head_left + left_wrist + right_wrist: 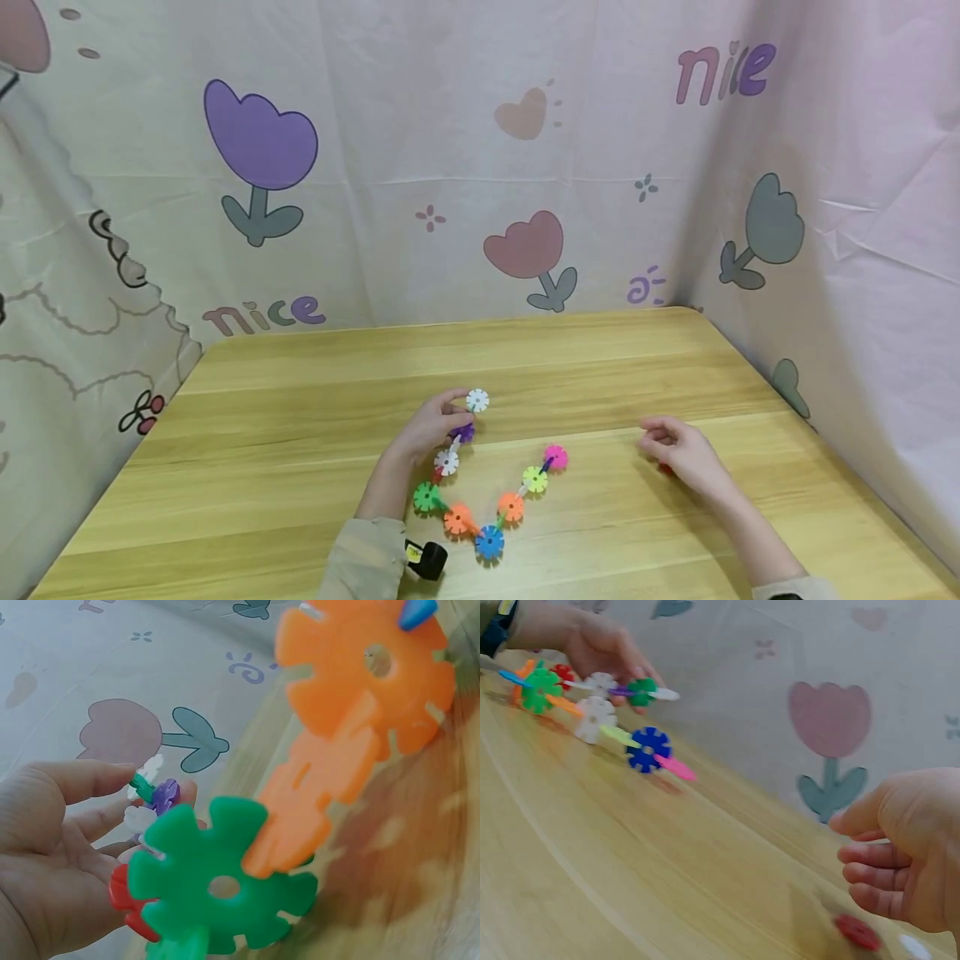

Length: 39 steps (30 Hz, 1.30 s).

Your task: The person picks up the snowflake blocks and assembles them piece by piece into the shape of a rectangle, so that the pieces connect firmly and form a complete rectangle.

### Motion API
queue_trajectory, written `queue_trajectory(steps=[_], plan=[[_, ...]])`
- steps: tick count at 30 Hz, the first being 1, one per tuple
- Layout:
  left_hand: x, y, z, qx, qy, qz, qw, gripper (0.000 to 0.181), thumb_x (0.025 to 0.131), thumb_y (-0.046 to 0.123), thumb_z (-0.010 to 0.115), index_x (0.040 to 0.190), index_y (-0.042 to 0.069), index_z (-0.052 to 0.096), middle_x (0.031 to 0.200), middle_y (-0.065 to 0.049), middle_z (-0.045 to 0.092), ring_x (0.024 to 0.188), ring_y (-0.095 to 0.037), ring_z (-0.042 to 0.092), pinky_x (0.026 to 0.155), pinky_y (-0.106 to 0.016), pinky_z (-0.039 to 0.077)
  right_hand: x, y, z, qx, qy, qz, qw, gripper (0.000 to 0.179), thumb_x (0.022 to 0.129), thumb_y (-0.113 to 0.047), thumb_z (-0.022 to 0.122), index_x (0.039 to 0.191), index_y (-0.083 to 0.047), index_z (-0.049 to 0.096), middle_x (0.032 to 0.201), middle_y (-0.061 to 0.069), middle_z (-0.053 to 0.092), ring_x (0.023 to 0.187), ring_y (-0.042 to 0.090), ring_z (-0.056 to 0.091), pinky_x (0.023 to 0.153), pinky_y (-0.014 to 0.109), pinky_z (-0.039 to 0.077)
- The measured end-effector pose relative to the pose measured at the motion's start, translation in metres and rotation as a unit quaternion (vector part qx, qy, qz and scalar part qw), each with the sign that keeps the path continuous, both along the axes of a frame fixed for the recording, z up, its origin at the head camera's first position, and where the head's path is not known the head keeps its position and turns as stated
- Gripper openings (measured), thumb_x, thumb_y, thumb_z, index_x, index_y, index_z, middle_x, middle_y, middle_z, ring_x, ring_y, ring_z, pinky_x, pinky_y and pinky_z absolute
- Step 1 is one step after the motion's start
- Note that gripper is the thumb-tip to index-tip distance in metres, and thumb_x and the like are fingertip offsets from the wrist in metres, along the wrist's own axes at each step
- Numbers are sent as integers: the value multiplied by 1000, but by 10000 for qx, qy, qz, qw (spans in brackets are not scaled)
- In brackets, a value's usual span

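Note:
A chain of notched plastic snowflake discs curves in a U on the table. My left hand [429,431] pinches its far left end by a green disc [140,785], between a white disc [477,400] and a purple disc [465,433]. From there the chain runs through another green disc [225,881] and a blue disc [490,543] to a pink disc [556,457]. Off to the right, my right hand [686,457] hovers with loosely curled fingers and holds nothing visible. Under it lie a red disc [858,932] and a white disc [915,946].
The wooden table [300,392] reaches back to a printed cloth [375,167] hung behind it, and more cloth hangs at both sides. A black wrist camera [429,561] on the left sleeve sits close to the chain's lower left part.

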<state>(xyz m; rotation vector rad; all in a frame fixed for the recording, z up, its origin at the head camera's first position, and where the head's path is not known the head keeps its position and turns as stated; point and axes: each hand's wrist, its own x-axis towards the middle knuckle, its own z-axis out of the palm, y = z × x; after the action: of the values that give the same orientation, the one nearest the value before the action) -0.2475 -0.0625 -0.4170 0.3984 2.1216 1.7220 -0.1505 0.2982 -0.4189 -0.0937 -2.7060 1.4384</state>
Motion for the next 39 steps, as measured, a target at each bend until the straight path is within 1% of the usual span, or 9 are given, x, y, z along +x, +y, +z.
queue_trajectory(steps=[3,7,9,13,18,25,29,33,39], plan=[[0,-1,0,47,-32,52,10000,49,92,10,54,138,1,38,113,-22,54,98,-30,55,78,-44,46,8,13,4,564,-59,-90,9983,38,85,-13,67,113,10,55,92,10,60,77,16,58,62,24,48],[-1,-2,0,144,-149,217,9995,51,93,10,55,139,2,37,110,-21,52,97,-28,55,83,-52,45,15,25,7,1344,-235,25,9906,39,81,-15,72,109,9,57,89,7,62,80,19,59,67,28,47],[-2,-2,-1,286,-225,384,9986,51,93,9,54,140,3,36,108,-21,51,93,-27,55,82,-50,47,16,29,8,1591,-336,115,9866,40,79,-15,73,107,9,58,88,5,63,80,19,59,69,32,46],[-4,-2,-3,682,-384,689,9945,52,93,3,52,141,2,33,109,-26,51,83,-26,59,75,-43,52,18,33,6,1757,-440,176,9833,36,77,-14,74,104,6,60,87,4,62,80,19,57,70,34,45],[-4,-2,-4,812,-451,844,9921,53,92,2,52,141,1,31,113,-30,51,80,-28,62,72,-41,53,17,34,5,1835,-424,307,9816,29,76,-13,75,98,2,63,81,2,59,75,16,53,65,31,43],[-4,0,-4,935,-594,909,9897,51,91,3,52,138,-3,31,110,-30,52,78,-29,63,73,-42,53,15,33,5,1755,-588,518,9814,24,74,-10,75,91,-1,61,79,2,56,74,17,50,67,33,41],[-3,-1,-3,1016,-628,791,9897,49,90,2,52,134,-4,33,103,-30,54,73,-26,62,72,-43,53,12,30,5,1661,-635,535,9826,24,72,-7,76,86,-3,56,77,3,53,72,17,48,65,29,40],[-2,-1,-2,1052,-622,655,9903,49,89,1,52,134,-4,33,103,-30,54,71,-21,61,72,-43,53,8,25,5,1600,-455,558,9845,28,72,-5,76,84,-4,50,74,3,52,69,16,46,60,26,38],[-1,-2,-2,977,-500,449,9929,61,89,1,53,143,0,25,109,-30,51,72,-20,60,74,-44,52,-4,12,7,1009,-469,608,9919,17,80,1,67,90,1,54,71,4,55,61,16,51,51,25,44]])
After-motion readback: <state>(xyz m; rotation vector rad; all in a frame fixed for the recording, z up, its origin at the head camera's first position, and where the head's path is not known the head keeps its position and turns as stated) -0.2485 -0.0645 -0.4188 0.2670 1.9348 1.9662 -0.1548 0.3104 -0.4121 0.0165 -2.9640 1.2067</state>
